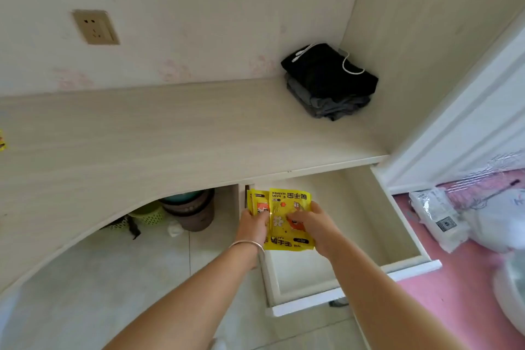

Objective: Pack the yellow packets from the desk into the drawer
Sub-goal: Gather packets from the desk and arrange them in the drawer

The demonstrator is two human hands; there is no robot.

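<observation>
We hold the yellow packets [287,213] over the far left corner of the open drawer [409,263], below the desk [170,136] edge. Our left hand [253,225] grips their left side, our right hand [314,226] pinches the front packet, fingers curled.

A home bedroom — built-in desk [181,133], folded clothes [329,82], pink bedding [460,287] alongside.
</observation>
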